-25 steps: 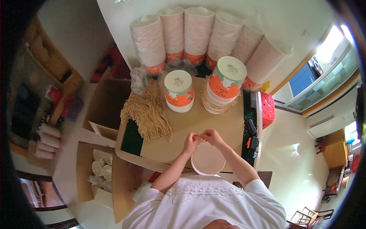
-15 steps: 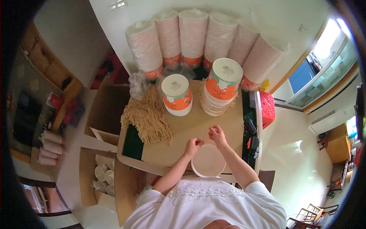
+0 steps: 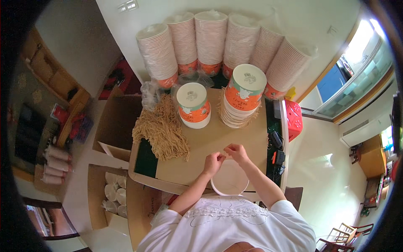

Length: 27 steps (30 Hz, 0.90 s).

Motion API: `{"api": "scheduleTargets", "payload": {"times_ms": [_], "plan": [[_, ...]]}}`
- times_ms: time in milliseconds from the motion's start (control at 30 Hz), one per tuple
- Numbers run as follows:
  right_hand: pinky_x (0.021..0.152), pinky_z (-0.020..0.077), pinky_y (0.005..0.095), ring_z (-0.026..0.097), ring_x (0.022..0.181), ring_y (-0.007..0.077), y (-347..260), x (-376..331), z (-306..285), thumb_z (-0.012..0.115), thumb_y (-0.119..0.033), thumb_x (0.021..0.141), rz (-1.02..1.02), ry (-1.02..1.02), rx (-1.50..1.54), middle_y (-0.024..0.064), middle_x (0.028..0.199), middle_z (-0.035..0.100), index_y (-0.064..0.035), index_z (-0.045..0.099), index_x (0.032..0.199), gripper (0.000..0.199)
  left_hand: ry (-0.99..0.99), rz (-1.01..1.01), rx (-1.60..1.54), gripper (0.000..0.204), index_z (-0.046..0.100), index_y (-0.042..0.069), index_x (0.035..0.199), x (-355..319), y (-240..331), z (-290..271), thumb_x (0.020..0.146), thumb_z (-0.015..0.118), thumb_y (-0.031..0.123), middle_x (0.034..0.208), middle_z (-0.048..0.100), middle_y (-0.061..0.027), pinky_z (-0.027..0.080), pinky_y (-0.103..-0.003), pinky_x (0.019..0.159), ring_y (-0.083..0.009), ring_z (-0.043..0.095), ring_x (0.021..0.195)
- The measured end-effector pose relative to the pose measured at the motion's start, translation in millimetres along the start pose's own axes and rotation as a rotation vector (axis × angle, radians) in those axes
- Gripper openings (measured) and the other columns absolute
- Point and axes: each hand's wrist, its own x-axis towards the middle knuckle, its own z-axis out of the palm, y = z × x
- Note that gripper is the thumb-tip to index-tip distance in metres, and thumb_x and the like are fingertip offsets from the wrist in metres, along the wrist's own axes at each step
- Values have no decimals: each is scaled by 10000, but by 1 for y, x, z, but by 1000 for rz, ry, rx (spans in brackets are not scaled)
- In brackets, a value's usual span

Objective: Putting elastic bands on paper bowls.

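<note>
White sleeves (image 3: 296, 218) lead to the two bare hands, the left (image 3: 214, 162) and the right (image 3: 237, 153), which meet above the far rim of a pale bucket (image 3: 230, 178); their fingers are curled and drawn in at the tips, but whether they pinch a strand is too small to tell. The bucket lies at the table's (image 3: 167, 185) near edge, close against the shirt, probably so the body can steady it while both hands work. Beyond, a tan sheet (image 3: 203, 145) covers much of the tabletop, perhaps as a smooth working surface. A heap of brown cords (image 3: 163, 136) lies loosely to the left, seemingly within easy reach of the left hand. Farther back, an orange-printed bucket (image 3: 193, 105) and a nested bucket stack (image 3: 243, 98) stand upside down, cords poking out around the latter's sides. Six tall plastic-wrapped stacks (image 3: 211, 40) line the wall, likely to leave the middle free.
</note>
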Motion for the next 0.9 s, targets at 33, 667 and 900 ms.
{"api": "scheduleTargets", "payload": {"times_ms": [33,667,900], "plan": [[583,432,230,529,650,85,-1,0,-2,623,-145,777,-15,8,83,30,702,605,-7,633,822,145,9,17,23,140,592,30,681,0,0,0,704,667,146,620,589,-116,433,-335,514,-242,571,545],[601,404,195,495,655,56,-10,-11,1,589,-113,822,-94,-72,343,-12,712,560,-37,566,807,81,0,-35,-69,121,626,35,808,7,-2,4,784,616,153,696,598,-106,446,-304,549,-186,563,585],[609,393,192,485,645,60,-2,-7,-6,594,-108,814,-13,138,479,-13,717,558,-43,580,822,67,-46,65,-41,140,596,23,754,10,12,3,768,639,156,695,589,-112,430,-323,520,-213,549,561]]}}
